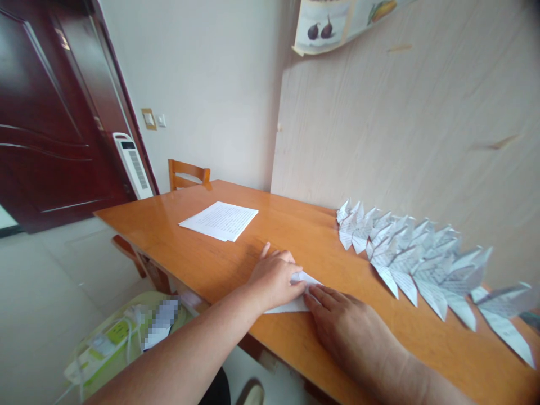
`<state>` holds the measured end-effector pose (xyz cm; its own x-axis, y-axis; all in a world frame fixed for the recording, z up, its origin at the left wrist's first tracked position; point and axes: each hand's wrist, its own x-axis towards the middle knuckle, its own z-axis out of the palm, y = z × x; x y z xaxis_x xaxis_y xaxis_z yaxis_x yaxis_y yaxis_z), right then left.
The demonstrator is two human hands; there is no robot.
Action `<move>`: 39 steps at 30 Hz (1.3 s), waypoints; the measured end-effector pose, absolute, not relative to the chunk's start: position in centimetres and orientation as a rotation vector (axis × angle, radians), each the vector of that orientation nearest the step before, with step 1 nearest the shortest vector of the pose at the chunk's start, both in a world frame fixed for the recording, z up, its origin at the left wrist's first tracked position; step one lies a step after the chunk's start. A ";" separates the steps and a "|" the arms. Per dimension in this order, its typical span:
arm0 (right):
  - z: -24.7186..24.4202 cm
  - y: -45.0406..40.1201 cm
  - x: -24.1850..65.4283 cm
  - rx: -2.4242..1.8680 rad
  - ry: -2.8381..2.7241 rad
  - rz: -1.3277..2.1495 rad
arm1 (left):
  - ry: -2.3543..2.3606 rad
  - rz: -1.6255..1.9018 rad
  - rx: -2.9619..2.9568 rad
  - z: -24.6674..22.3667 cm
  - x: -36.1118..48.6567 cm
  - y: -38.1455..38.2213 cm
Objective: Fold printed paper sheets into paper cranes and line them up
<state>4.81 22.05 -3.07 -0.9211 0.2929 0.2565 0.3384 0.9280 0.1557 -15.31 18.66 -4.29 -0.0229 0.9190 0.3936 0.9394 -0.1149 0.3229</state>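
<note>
A white sheet of paper point(291, 305), partly folded, lies near the front edge of the wooden table point(177, 264). My left hand point(274, 278) is on its far left part, fingers curled and thumb and forefinger closing on the paper's upper fold. Against the right side of the same sheet, my right hand point(343, 315) rests with its fingers stretched out and fingertips pressing down. Both hands cover much of the paper, so the full shape of the fold is hidden.
Several folded paper pieces point(405, 247) with printed text stand in rows along the wall at right. A stack of written sheets point(221, 220) lies farther back. A wooden chair point(188, 173) is behind the table. Lower left, a greenish stool point(172, 332) holds a power strip point(101, 349) and cables.
</note>
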 end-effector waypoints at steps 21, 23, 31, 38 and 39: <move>-2.0 21.3 5.0 -0.502 -2.901 -0.258 | -2.055 -0.713 -2.197 -3.9 -15.4 18.4; -1.6 21.3 5.1 -0.529 -2.936 -0.153 | -2.066 -0.693 -2.204 -3.8 -15.4 18.4; -1.1 23.3 5.4 -0.677 -2.754 0.244 | -2.088 -0.729 -2.206 -3.6 -15.3 18.4; -2.2 23.8 4.6 -0.832 -2.843 0.184 | -2.081 -0.717 -2.206 -3.5 -15.2 18.4; -2.3 23.8 4.6 -0.846 -2.857 0.175 | -2.080 -0.716 -2.205 -3.4 -15.2 18.4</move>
